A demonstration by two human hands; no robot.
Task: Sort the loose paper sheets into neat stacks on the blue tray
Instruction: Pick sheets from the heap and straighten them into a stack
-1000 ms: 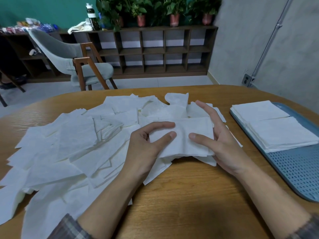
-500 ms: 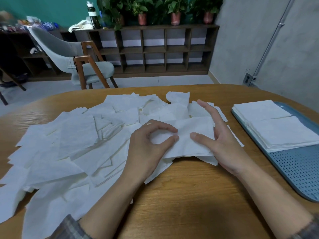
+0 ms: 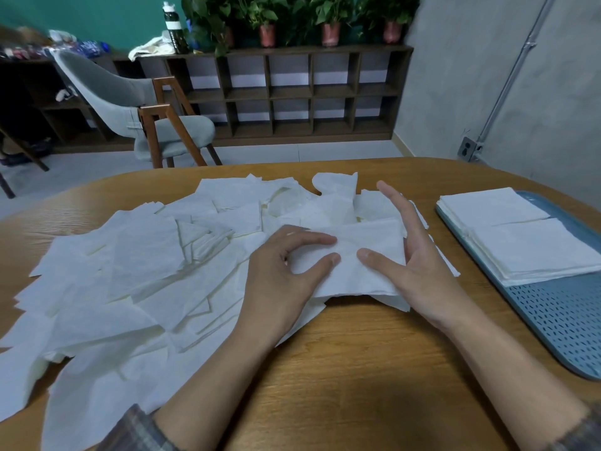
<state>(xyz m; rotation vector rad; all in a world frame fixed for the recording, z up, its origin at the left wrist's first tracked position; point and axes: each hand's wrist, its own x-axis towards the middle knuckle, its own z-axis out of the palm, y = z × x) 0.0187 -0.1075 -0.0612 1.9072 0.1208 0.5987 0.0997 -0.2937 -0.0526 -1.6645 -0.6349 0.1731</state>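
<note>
Now a sheet is pinched by the left hand and steadied by the open right hand, likely to be squared for the stacks on the tray.

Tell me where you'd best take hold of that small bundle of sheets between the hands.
By its two short ends, one hand from each side. The sheet bundle lies flat and wide, and its near edge looks lifted off the table, so fingers could likely slip under.

Office lounge — cubby shelving, potted plants, armchair
</note>
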